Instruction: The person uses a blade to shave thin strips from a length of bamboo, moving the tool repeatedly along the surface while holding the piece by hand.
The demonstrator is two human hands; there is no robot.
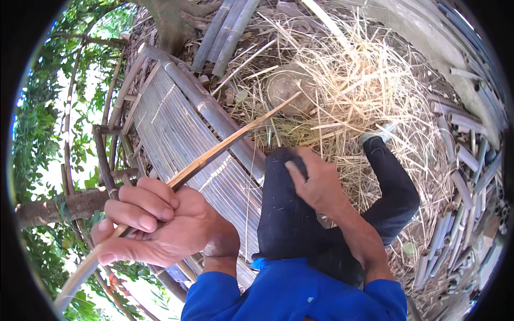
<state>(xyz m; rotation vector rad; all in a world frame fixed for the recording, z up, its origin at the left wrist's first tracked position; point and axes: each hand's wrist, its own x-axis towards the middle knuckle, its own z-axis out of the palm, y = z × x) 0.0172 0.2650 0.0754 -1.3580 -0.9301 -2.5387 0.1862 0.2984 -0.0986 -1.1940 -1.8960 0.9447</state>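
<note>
While the left hand (174, 227) grips a long split-bamboo strip (227, 143) in curled fingers, the right hand (323, 184) rests, thumb spread, on the dark-trousered knee (279, 174). The strip slants above a slatted bamboo bench (166, 117).

Can't see the stick (210, 156) inside the left fingers (131, 213), or its low end, cut off below them. Can't see all the foot (381, 132), past the right fingers (309, 159), under straw (369, 85).

Room flanks the strip (225, 147) blocking passage over the slats (166, 125).
</note>
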